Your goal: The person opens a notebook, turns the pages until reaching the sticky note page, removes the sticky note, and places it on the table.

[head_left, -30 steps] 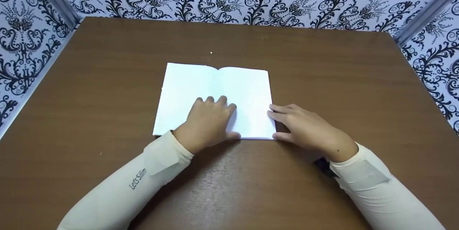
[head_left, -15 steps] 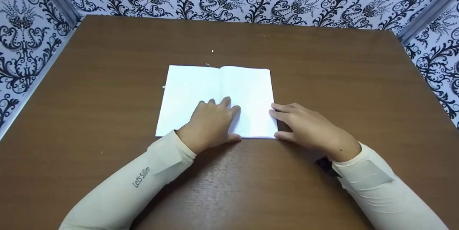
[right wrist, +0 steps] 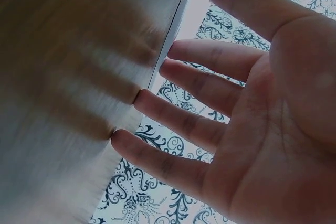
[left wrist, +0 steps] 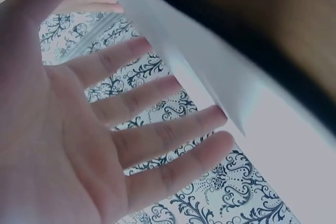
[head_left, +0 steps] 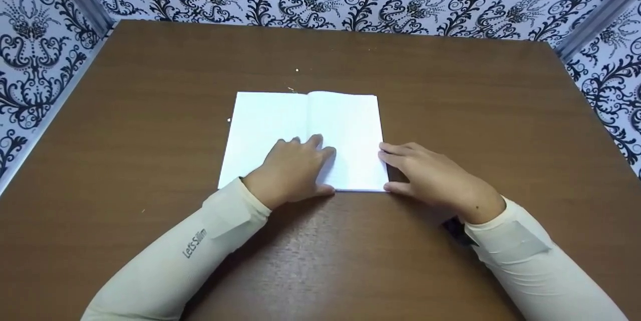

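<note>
Book pages (head_left: 350, 120) settled flatter, left hand (head_left: 293, 168) palm-down atop, right hand (head_left: 433, 176) touching edge; both grips wide

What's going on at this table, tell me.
Someone is handling an open book. The left grip rests across its middle, fingers spread, while the right grip touches its right edge. The book lies open on the brown table, and no writing can be made out in it.
</note>
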The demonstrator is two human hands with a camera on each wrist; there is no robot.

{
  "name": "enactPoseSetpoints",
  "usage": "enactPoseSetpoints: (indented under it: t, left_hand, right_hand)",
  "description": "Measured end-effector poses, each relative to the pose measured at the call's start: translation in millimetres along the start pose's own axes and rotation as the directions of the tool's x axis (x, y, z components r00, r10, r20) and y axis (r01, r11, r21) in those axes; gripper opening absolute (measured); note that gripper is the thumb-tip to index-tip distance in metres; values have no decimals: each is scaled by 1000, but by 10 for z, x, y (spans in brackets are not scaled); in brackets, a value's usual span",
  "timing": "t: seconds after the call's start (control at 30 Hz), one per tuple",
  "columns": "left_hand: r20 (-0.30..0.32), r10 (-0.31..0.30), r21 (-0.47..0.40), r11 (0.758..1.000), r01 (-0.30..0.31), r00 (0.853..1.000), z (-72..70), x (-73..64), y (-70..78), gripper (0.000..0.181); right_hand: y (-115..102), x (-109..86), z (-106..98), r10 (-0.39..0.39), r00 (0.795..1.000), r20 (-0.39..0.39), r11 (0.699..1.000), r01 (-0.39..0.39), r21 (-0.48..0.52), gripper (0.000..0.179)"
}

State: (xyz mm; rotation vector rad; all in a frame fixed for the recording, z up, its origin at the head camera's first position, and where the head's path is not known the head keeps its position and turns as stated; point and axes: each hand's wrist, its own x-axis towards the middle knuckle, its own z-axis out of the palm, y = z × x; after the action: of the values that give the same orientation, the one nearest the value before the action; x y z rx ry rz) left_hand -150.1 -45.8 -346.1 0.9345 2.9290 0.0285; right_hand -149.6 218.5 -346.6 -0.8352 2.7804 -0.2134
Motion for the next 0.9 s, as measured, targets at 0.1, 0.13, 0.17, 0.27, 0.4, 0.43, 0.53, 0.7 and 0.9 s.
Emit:
enactPoseSetpoints:
  t: [0.1, 0.13, 0.17, 0.27, 0.4, 0.43, 0.53, 0.7, 0.9]
  left_hand:
    - [4, 10, -21, 1000, -10, 1000, -13, -4, -25, 69]
    - [5, 12, -24, 1000, -12, 1000, -15, -4, -33, 69]
    - [7, 14, -29, 999, -14, 1000, -17, -5, -39, 68]
    - [9, 22, -36, 999, -22, 1000, -20, -9, -54, 67]
    - [14, 28, -39, 999, -27, 1000, -26, -13, -61, 65]
    - [17, 29, -40, 999, -28, 999, -26, -13, -62, 65]
    - [23, 29, -38, 999, -28, 999, -28, -12, -65, 63]
    - [26, 29, -44, 999, -28, 999, -31, -11, -70, 62]
    - [22, 35, -47, 998, -34, 999, -32, -12, -72, 60]
  right_hand:
    - [4, 2, -4, 2, 1000, 1, 1000, -2, -4, 63]
    - [3, 3, -6, 1, 1000, 1, 1000, -1, -6, 63]
    - [4, 4, -6, 2, 1000, 2, 1000, -2, -5, 63]
    - [11, 6, -3, 3, 1000, 9, 1000, -3, -4, 64]
    - [13, 5, -6, 12, 1000, 19, 1000, -12, 0, 65]
    - [14, 3, -7, 12, 1000, 20, 1000, -12, -1, 65]
    - [13, -2, -12, 11, 1000, 21, 1000, -11, 1, 66]
    - [21, -5, -9, 11, 1000, 14, 1000, -11, 1, 68]
    - [22, -2, -13, 19, 1000, 16, 1000, -19, 10, 71]
